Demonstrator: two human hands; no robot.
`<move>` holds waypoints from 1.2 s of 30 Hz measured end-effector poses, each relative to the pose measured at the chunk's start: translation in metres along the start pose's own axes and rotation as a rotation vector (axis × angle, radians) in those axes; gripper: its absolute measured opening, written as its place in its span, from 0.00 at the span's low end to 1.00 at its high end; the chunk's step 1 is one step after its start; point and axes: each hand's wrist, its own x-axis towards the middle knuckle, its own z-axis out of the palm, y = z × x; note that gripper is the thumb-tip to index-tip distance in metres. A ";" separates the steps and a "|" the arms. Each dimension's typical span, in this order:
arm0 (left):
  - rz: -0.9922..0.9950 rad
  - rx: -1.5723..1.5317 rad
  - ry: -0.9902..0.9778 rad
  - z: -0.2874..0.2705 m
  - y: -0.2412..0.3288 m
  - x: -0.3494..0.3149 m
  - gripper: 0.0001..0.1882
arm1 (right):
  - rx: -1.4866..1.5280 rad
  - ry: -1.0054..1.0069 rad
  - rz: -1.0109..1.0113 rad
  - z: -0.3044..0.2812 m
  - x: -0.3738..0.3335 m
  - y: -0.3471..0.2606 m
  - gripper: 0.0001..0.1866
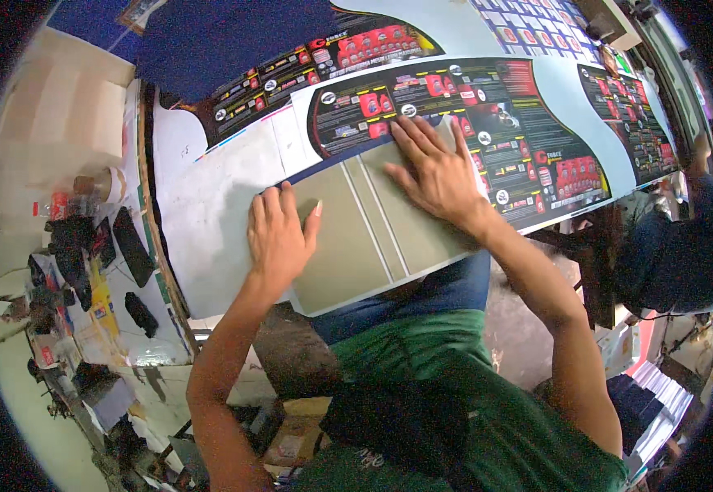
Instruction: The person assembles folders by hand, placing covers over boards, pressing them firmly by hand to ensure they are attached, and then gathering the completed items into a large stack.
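Note:
A flat tan-grey cover board [332,246] lies at the near edge of the table, partly overhanging it toward my lap. Two pale lines cross it, setting off a narrow strip, and a dark blue band runs along its far edge. My left hand [279,239] rests flat on its left end, fingers stretched out over the blue band. On the right part, my right hand [438,176] presses down with the fingers spread, their tips reaching the far edge. Neither hand grips anything.
Black and red printed sheets [529,123] cover the table beyond the board. A white sheet [209,205] lies to the left. Dark blue material [225,41] is at the back. Another person [668,246] is at the right. Stacked papers [656,410] stand lower right.

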 end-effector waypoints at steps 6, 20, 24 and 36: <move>0.241 -0.026 0.188 0.038 0.047 0.049 0.44 | 0.028 0.021 0.010 -0.003 0.001 0.007 0.31; 0.065 0.122 0.073 0.026 -0.025 -0.035 0.41 | 0.030 0.065 -0.026 -0.001 -0.004 0.008 0.28; 0.203 -0.257 0.024 0.008 0.013 -0.062 0.38 | 0.149 -0.244 -0.232 -0.044 -0.038 -0.007 0.33; 0.377 -0.296 0.140 0.014 0.052 -0.105 0.28 | 0.173 -0.180 -0.338 -0.066 -0.122 0.004 0.27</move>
